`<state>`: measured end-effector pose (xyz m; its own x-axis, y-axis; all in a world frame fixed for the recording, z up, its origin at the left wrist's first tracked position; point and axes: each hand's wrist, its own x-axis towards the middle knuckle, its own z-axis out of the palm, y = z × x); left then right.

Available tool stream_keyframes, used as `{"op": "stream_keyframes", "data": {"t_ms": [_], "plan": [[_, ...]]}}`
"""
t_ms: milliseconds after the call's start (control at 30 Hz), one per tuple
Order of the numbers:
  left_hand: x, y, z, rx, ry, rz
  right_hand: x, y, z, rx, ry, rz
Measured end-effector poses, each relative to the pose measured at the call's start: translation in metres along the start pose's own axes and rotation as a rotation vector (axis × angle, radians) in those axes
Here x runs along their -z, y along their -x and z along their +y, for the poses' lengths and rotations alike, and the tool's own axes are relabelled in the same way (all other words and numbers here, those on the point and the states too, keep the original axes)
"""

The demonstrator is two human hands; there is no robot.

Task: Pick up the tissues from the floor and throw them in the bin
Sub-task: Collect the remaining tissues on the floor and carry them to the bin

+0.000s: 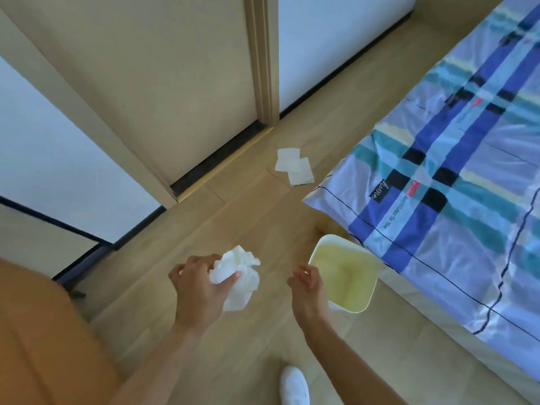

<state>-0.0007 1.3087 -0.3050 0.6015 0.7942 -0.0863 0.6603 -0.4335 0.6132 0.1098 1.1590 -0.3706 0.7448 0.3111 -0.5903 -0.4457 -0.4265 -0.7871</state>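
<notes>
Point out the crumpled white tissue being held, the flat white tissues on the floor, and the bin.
Crumpled white tissue (236,274), head view: middle of the wad.
Flat white tissues on the wooden floor (294,166), head view: centre of the overlapping sheets.
White plastic bin (347,276), head view: inner wall.

The right hand (308,287) hides part of the bin (344,273) rim. The bed (455,182) runs off the right edge. Only the tip of a white shoe (294,385) shows at the bottom. Words on the sheet are too small to read.

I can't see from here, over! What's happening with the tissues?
Left hand gripping crumpled tissues. Right hand empty, over bin. Flat tissues still on floor. Path clear.
</notes>
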Motion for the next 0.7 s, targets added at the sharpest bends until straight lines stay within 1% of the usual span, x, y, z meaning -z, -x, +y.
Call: {"op": "stream_keyframes", "data": {"t_ms": [133, 233, 333, 467, 533, 700], "plan": [[0.015, -0.073, 0.001, 0.024, 0.026, 0.071, -0.031, -0.048, -0.050, 0.006, 0.098, 0.013], [0.017, -0.132, -0.010, 0.006, 0.016, 0.044, -0.056, -0.090, -0.082, 0.001, 0.142, 0.023], [0.009, -0.196, -0.025, 0.001, 0.052, 0.000, -0.079, -0.139, -0.106, 0.002, 0.194, 0.059], [-0.005, -0.273, -0.039, 0.054, 0.099, -0.109, -0.102, -0.205, -0.129, -0.049, 0.253, 0.131], [-0.008, -0.309, -0.042, 0.058, 0.117, -0.140, -0.113, -0.237, -0.145, -0.074, 0.285, 0.135], [-0.022, -0.405, -0.031, 0.006, 0.075, -0.278, -0.127, -0.299, -0.189, -0.142, 0.194, 0.161]]}}
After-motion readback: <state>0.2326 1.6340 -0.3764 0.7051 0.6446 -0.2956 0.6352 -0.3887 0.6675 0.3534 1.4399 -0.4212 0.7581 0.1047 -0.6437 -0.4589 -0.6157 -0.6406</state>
